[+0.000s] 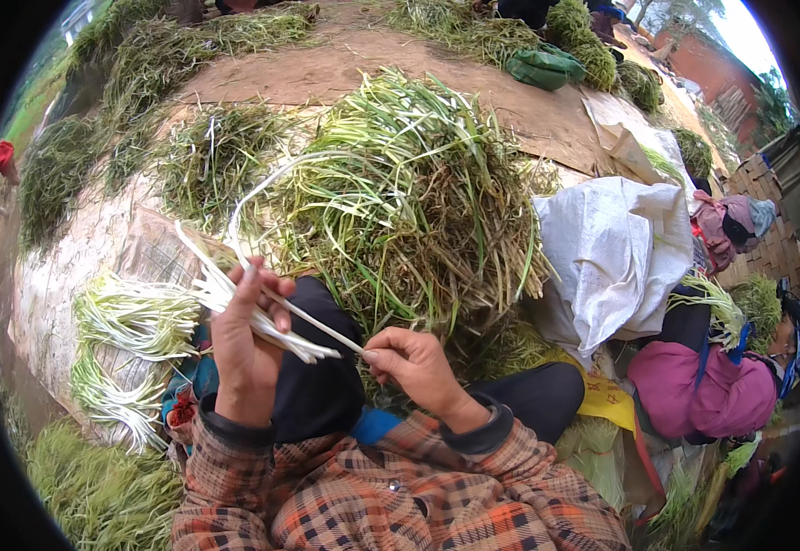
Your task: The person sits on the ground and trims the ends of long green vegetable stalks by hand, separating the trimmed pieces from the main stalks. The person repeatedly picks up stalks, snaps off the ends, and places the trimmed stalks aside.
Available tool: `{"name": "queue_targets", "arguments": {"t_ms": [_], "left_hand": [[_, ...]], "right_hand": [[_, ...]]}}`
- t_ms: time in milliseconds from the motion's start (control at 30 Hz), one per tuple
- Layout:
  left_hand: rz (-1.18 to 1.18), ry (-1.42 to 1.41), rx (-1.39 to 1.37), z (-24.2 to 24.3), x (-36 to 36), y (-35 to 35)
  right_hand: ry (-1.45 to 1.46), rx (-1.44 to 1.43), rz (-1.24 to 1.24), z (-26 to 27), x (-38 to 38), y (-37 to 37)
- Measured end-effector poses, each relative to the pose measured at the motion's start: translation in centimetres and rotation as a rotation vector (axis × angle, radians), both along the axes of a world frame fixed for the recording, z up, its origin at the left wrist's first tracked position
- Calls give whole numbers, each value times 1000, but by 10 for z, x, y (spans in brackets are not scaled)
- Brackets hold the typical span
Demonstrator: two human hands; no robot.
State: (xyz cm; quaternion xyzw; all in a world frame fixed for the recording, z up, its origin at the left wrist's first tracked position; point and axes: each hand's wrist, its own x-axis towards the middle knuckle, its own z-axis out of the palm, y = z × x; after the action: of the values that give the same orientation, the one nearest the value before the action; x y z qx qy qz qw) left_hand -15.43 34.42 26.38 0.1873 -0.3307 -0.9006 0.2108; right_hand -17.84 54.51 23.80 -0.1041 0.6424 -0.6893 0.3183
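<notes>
My left hand (pixel 248 330) grips a small bundle of pale, leafy-vegetable stalks (pixel 303 348), their white cut-looking ends pointing right. One longer stalk (pixel 324 326) runs through the same hand, its upper part arching over the pile. My right hand (pixel 414 366) pinches the lower end of this stalk between thumb and fingers. Just beyond both hands rises a large heap of green stalks (pixel 386 186), with brown, withered leaves and roots on its right side. To the left of my left hand lie two loose bunches of clean white-and-yellow stalks (pixel 138 313) on a pale sheet (pixel 55 296).
A white woven sack (pixel 613 255) stands right of the heap. Beside it sits a person in a pink top (pixel 703 389), near a yellow sack (pixel 603 396) bearing writing. More greens (pixel 97 489) lie at lower left. A green bag (pixel 545 67) rests farther back.
</notes>
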Motion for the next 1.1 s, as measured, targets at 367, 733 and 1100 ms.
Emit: {"name": "queue_targets", "arguments": {"t_ms": [367,733,1100], "left_hand": [[-39,481,-257,83,-22,-58],[-167,149,-158,43,-67,-2],[-304,-62,-73,-8,-48,36]], "right_hand": [[907,675,-463,-62,-111,39],[852,735,-555,-30,-152,78],[908,297,-938,61,-125,100]]}}
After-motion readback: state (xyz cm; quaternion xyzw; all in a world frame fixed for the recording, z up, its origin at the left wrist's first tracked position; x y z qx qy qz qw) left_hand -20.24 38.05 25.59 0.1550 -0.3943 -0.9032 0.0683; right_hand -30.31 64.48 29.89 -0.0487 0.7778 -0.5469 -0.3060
